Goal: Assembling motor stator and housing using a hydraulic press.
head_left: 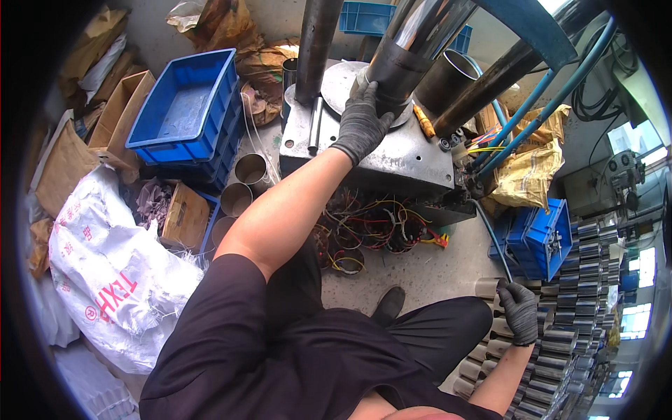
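My left hand [362, 126], in a dark grey glove, reaches forward to the press. Its fingers and thumb are closed against the lower part of a dark metal cylinder [397, 73], which stands on a round plate [337, 85] under the shiny ram [432, 26]. Low on the right, my gloved right hand [521, 315] is closed at the end of a short steel sleeve [487, 287]. That sleeve lies at the edge of many similar steel sleeves [560, 339]; my fingertips partly hide its end.
A short bar [316, 126] and a yellow-orange tool [423, 122] lie on the press bed [413, 157]. Tangled wires [364, 227] hang beneath it. Blue crates [185, 105] and a white sack [115, 269] stand left; another blue crate [539, 238] stands right.
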`<state>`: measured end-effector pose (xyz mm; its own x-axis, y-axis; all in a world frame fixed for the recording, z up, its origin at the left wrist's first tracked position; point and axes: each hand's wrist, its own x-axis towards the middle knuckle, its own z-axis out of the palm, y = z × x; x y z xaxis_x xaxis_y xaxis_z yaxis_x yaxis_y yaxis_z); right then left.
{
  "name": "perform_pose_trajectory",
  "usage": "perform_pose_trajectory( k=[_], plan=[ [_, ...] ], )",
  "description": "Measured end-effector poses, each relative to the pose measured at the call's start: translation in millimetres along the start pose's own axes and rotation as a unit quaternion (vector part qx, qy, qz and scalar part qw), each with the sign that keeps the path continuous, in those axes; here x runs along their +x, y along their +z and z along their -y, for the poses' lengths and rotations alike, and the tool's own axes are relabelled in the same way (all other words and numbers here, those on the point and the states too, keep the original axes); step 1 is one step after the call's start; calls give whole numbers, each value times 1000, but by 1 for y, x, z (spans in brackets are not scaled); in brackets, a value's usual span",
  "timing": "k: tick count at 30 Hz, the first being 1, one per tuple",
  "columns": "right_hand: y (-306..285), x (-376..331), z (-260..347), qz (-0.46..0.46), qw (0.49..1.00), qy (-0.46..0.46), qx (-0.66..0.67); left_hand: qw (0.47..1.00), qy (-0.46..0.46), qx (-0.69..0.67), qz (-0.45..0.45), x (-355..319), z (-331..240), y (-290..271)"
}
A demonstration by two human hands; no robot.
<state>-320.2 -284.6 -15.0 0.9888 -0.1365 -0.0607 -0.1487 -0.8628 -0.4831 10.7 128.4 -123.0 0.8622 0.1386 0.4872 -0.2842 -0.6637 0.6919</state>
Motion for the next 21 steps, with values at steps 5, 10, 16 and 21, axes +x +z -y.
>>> perform_pose_trajectory(
  k=[5,10,16,21],
  plan=[
    [-5,0,3,20,999,-4,-30,1000,2,-6,-4,0,-3,-1],
    [-4,-1,2,11,996,-41,-83,1000,1,-15,3,-2,-6,-4],
    [-15,4,27,69,990,-52,-114,1000,8,-14,-4,-2,-5,-4],
    [-30,18,31,117,990,-27,-69,1000,17,-6,-12,-2,-3,-1]
  ],
)
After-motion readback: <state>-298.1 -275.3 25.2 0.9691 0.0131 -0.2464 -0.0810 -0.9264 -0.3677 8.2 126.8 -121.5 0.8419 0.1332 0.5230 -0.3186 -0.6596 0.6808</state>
